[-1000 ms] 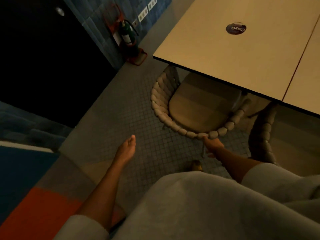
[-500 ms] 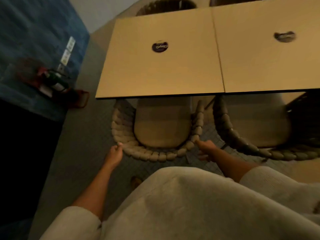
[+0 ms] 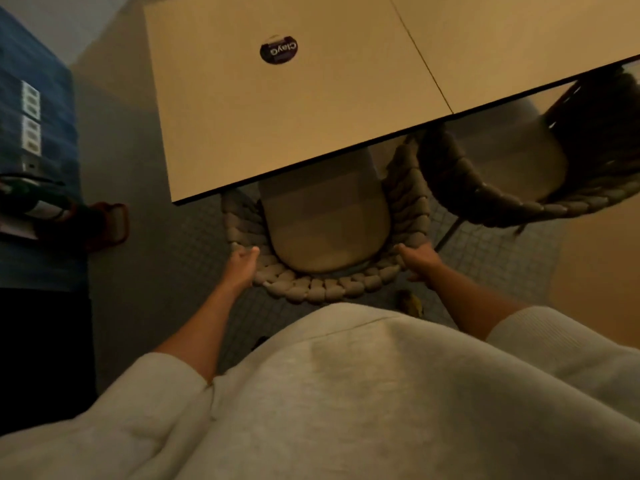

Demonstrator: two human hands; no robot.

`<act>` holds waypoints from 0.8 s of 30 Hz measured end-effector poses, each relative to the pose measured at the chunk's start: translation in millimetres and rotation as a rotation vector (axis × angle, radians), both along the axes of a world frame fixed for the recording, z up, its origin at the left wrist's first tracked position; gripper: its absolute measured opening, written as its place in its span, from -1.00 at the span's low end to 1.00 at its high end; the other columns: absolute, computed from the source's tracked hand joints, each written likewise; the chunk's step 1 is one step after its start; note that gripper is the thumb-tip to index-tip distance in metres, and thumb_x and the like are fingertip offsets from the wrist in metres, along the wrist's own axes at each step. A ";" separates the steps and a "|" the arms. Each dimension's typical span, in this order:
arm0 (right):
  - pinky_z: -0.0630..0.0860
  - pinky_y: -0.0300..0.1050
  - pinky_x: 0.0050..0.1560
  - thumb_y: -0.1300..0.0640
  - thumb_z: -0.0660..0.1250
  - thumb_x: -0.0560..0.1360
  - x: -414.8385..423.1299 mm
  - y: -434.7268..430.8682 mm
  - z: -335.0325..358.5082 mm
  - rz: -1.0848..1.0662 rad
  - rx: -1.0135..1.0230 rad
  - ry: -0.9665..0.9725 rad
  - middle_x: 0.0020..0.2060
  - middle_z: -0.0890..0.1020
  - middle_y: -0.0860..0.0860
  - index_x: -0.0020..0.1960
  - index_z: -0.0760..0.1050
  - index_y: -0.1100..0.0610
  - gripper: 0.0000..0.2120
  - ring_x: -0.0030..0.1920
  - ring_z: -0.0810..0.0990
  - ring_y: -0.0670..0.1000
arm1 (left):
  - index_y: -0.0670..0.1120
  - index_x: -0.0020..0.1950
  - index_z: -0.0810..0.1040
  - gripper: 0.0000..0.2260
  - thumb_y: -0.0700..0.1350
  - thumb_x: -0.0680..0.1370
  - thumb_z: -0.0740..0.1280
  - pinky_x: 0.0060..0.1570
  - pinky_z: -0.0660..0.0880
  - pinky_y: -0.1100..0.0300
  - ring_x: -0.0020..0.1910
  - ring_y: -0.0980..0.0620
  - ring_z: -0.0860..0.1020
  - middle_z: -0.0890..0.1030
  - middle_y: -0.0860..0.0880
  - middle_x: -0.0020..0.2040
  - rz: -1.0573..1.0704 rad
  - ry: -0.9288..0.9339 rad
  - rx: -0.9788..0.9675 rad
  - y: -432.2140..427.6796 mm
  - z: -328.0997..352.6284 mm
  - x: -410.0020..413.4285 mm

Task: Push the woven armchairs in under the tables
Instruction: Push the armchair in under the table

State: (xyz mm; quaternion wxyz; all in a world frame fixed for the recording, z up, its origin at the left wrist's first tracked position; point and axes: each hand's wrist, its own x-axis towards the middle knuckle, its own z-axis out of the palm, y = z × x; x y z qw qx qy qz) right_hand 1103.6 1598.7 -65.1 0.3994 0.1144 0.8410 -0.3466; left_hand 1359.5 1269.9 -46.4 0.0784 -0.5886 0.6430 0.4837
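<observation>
A woven armchair point(image 3: 322, 289) with a thick braided back and a pale seat cushion stands partly under the left table point(image 3: 277, 116). My left hand point(image 3: 242, 263) rests on the left side of its braided back, fingers over the rim. My right hand point(image 3: 420, 259) holds the right side of the same back. A second, darker woven armchair point(image 3: 502, 199) sits partly under the adjoining right table point(image 3: 519, 39). The front of each seat is hidden by the tabletops.
A round dark sticker point(image 3: 278, 50) lies on the left tabletop. A fire extinguisher on a red stand point(image 3: 69, 216) is at the blue wall on the left. The floor point(image 3: 166, 271) is small grey tiles. My pale sweatshirt fills the bottom.
My left hand came from the air onto the left side of the chair back. The view swung round to face the table squarely, and the chair sits further under the table.
</observation>
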 end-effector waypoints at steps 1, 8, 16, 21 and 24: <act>0.66 0.19 0.09 -0.35 0.39 0.31 4.2 0.6 0.9 -0.001 0.006 -0.012 0.42 0.46 0.14 0.58 0.18 0.11 -0.01 0.27 0.56 0.20 | -0.12 0.34 0.52 -0.44 0.28 0.54 0.30 0.25 0.54 -0.20 0.25 -0.17 0.57 0.59 -0.16 0.31 0.025 -0.004 0.011 -3.8 -14.9 8.3; 0.62 -0.01 -0.23 -0.16 0.42 0.47 5.3 15.6 6.5 0.027 -0.001 -0.109 0.31 0.49 0.08 0.42 0.37 0.09 -0.38 0.22 0.53 0.14 | -0.13 0.48 0.32 -0.33 0.22 0.52 0.40 -0.11 0.57 -0.06 0.29 -0.16 0.49 0.44 -0.07 0.39 0.249 -0.021 0.076 36.0 -31.3 11.1; 0.68 0.19 0.02 -0.15 0.39 0.54 -24.8 18.8 -16.0 0.029 0.065 -0.112 0.29 0.46 0.09 0.50 0.21 0.09 -0.33 0.18 0.54 0.14 | 0.07 0.40 0.47 -0.02 0.46 0.07 0.53 -0.08 0.65 -0.24 0.03 -0.09 0.70 0.64 -0.06 0.24 0.502 0.070 0.222 -1.1 -190.2 23.5; 0.67 0.01 -0.21 -0.18 0.43 0.49 -25.9 9.7 -50.8 0.016 0.115 -0.113 0.23 0.50 0.10 0.49 0.22 0.07 -0.29 0.07 0.59 0.12 | -0.06 0.45 0.44 -0.48 0.07 0.56 0.46 -0.01 0.63 -0.13 0.02 -0.07 0.65 0.63 -0.09 0.23 0.581 0.072 0.273 18.7 -111.3 -8.7; 0.66 0.02 -0.27 -0.27 0.44 0.36 -31.1 0.4 -72.6 -0.036 0.114 -0.066 0.22 0.57 0.14 0.49 0.25 0.09 -0.15 -0.04 0.66 0.15 | -0.07 0.28 0.52 -0.76 -0.06 0.64 0.38 -0.04 0.60 -0.11 0.03 -0.09 0.60 0.62 -0.13 0.17 0.528 0.082 0.245 24.3 -99.8 -13.4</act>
